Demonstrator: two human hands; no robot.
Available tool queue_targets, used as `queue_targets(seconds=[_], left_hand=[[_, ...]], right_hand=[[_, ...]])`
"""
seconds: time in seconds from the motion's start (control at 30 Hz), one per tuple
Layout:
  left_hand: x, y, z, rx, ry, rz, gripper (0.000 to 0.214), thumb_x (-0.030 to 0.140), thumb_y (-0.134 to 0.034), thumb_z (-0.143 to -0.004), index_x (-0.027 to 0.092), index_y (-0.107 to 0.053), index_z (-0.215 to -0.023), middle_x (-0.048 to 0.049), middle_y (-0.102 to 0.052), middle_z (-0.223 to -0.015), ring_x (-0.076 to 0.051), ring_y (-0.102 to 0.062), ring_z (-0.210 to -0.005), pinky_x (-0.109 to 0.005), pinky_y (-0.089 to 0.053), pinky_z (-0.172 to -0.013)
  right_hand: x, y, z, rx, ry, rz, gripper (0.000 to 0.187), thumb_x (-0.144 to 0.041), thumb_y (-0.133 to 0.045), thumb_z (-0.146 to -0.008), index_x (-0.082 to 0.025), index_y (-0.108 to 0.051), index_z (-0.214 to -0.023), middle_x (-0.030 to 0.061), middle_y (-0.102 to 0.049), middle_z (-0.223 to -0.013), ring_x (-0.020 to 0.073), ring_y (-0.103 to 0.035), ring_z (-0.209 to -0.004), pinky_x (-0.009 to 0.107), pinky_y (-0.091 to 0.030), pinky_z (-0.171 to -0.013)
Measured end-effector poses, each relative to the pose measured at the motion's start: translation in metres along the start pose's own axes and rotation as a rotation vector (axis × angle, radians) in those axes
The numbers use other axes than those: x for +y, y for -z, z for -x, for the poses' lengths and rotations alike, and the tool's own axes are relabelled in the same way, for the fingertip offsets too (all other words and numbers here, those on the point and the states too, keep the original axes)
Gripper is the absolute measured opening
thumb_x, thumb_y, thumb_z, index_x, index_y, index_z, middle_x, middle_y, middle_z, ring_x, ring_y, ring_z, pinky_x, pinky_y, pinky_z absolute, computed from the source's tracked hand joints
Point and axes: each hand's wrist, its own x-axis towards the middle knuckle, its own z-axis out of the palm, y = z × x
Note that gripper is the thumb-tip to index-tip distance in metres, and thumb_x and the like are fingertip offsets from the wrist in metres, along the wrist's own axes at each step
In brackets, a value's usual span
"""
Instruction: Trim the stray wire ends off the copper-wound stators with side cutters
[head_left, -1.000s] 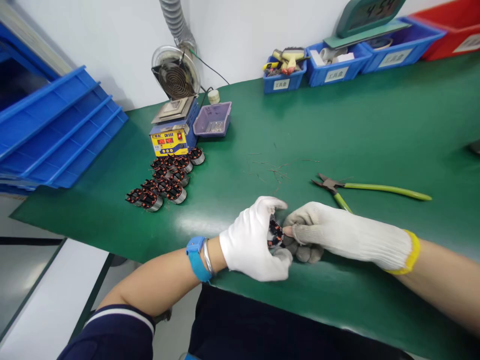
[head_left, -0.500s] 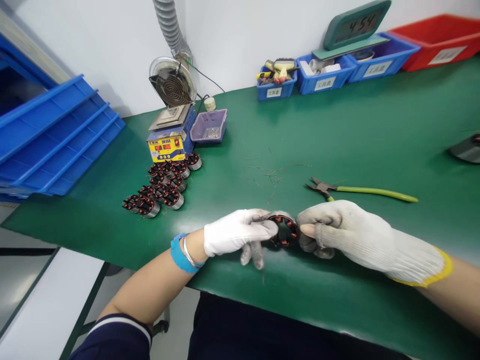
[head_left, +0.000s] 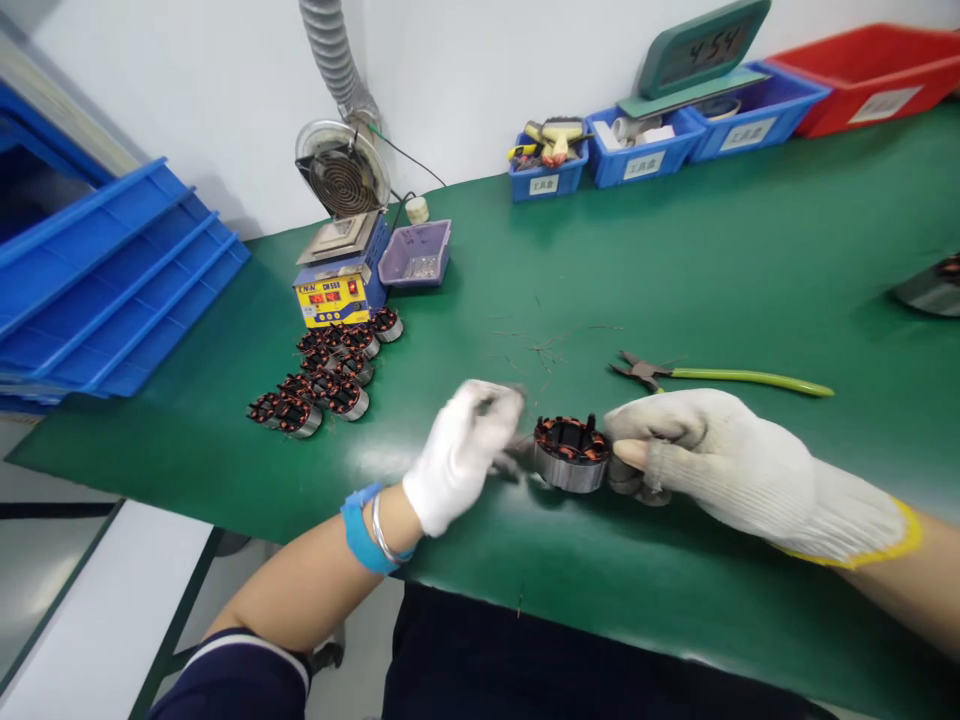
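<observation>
A motor stator (head_left: 573, 470), a steel ring with copper windings and black plastic posts, stands upright above the bench, its wound side facing up. My right hand (head_left: 675, 455), in a white knit glove with one bare fingertip, is closed on its right side. My left hand (head_left: 469, 450), also gloved, is just left of the stator; its fingers are smeared by motion, and I cannot tell whether they touch it. Beyond my right hand lie green-handled cutting pliers (head_left: 720, 379). Thin wire clippings (head_left: 541, 350) are scattered behind the stator.
Several more stators (head_left: 319, 380) stand grouped at the left, before a blue-and-yellow solder pot (head_left: 337, 290). Beside it is a purple tray (head_left: 417, 262). Blue tool boxes (head_left: 546, 184), a red bin (head_left: 885, 75) and a digital clock (head_left: 705, 50) line the back. Stacked blue crates (head_left: 105, 290) stand far left.
My left hand has let go of the stator's left side and drawn back slightly, up and left. The stator has turned from its opening facing me to standing upright in my right hand.
</observation>
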Motion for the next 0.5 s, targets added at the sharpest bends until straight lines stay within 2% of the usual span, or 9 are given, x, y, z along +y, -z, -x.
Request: queue_targets(seconds=[0.07,0.1,0.13,0.2,0.27,0.33,0.37,0.43,0.5], left_hand=[[0.000,0.002,-0.008,-0.389,0.391,0.170,0.073,0.084,-0.039,-0.086,0.016,-0.059,-0.101,-0.0133,-0.071,-0.089,-0.019,-0.064,-0.050,-0.032,-0.053,-0.042],[0.001,0.003,-0.011,-0.517,0.481,0.230,0.076,0.085,-0.042,-0.084,0.015,-0.059,-0.106,-0.0129,-0.071,-0.087,-0.019,-0.063,-0.048,-0.030,-0.050,-0.039],[0.002,0.004,-0.012,-0.558,0.478,0.273,0.074,0.082,-0.051,-0.081,0.015,-0.058,-0.112,-0.0129,-0.071,-0.091,-0.020,-0.065,-0.051,-0.029,-0.051,-0.041],[0.005,0.004,-0.008,-0.440,0.245,0.279,0.068,0.067,-0.072,-0.076,0.020,-0.056,-0.122,-0.0131,-0.070,-0.107,-0.024,-0.073,-0.073,-0.031,-0.059,-0.054],[0.009,0.003,0.001,-0.297,-0.113,0.115,0.053,0.051,-0.079,-0.076,0.024,-0.060,-0.117,-0.0133,-0.067,-0.121,-0.028,-0.072,-0.102,-0.040,-0.063,-0.076],[0.011,0.003,0.012,-0.225,-0.461,-0.146,0.025,0.044,-0.077,-0.080,0.024,-0.066,-0.092,-0.0119,-0.068,-0.121,-0.028,-0.069,-0.112,-0.045,-0.060,-0.091],[0.010,0.003,0.017,-0.198,-0.575,-0.258,0.024,0.042,-0.077,-0.080,0.023,-0.063,-0.077,-0.0106,-0.069,-0.117,-0.027,-0.069,-0.108,-0.045,-0.059,-0.092],[0.008,0.004,0.021,-0.083,-0.652,-0.365,0.033,0.043,-0.079,-0.079,0.022,-0.056,-0.068,-0.0097,-0.070,-0.114,-0.026,-0.069,-0.102,-0.045,-0.059,-0.090],[0.003,0.003,0.017,0.033,-0.549,-0.350,0.030,0.047,-0.079,-0.079,0.023,-0.061,-0.084,-0.0115,-0.068,-0.118,-0.027,-0.069,-0.104,-0.044,-0.061,-0.086]], right_hand=[[0.003,0.000,-0.001,0.016,0.031,0.139,0.050,-0.067,-0.061,-0.077,-0.020,-0.060,-0.059,0.0050,-0.060,-0.056,0.0159,-0.052,-0.049,0.027,-0.043,-0.047],[0.004,0.000,-0.001,0.009,0.032,0.178,0.050,-0.066,-0.060,-0.078,-0.020,-0.059,-0.058,0.0050,-0.060,-0.056,0.0160,-0.053,-0.050,0.027,-0.043,-0.047],[0.004,-0.001,-0.002,-0.001,0.021,0.177,0.050,-0.066,-0.061,-0.078,-0.020,-0.059,-0.058,0.0051,-0.060,-0.057,0.0161,-0.053,-0.050,0.027,-0.043,-0.047],[0.001,-0.003,-0.003,-0.018,-0.017,0.051,0.053,-0.070,-0.064,-0.075,-0.019,-0.061,-0.061,0.0054,-0.061,-0.058,0.0156,-0.052,-0.049,0.027,-0.043,-0.046],[-0.005,-0.005,-0.003,-0.040,-0.041,-0.140,0.058,-0.076,-0.070,-0.068,-0.019,-0.061,-0.063,0.0045,-0.059,-0.056,0.0140,-0.049,-0.045,0.027,-0.041,-0.043],[-0.010,-0.006,-0.002,-0.095,-0.037,-0.244,0.060,-0.077,-0.073,-0.064,-0.019,-0.059,-0.061,0.0025,-0.055,-0.052,0.0127,-0.046,-0.042,0.026,-0.038,-0.041],[-0.012,-0.007,-0.001,-0.128,-0.028,-0.242,0.059,-0.076,-0.073,-0.064,-0.020,-0.057,-0.059,0.0018,-0.053,-0.051,0.0124,-0.045,-0.042,0.025,-0.037,-0.041],[-0.012,-0.007,0.000,-0.157,-0.010,-0.157,0.057,-0.074,-0.069,-0.069,-0.020,-0.053,-0.056,0.0017,-0.051,-0.049,0.0124,-0.045,-0.043,0.025,-0.035,-0.041],[-0.009,-0.007,0.000,-0.120,0.011,-0.018,0.054,-0.069,-0.065,-0.074,-0.021,-0.052,-0.054,0.0028,-0.053,-0.050,0.0127,-0.045,-0.045,0.025,-0.034,-0.042]])
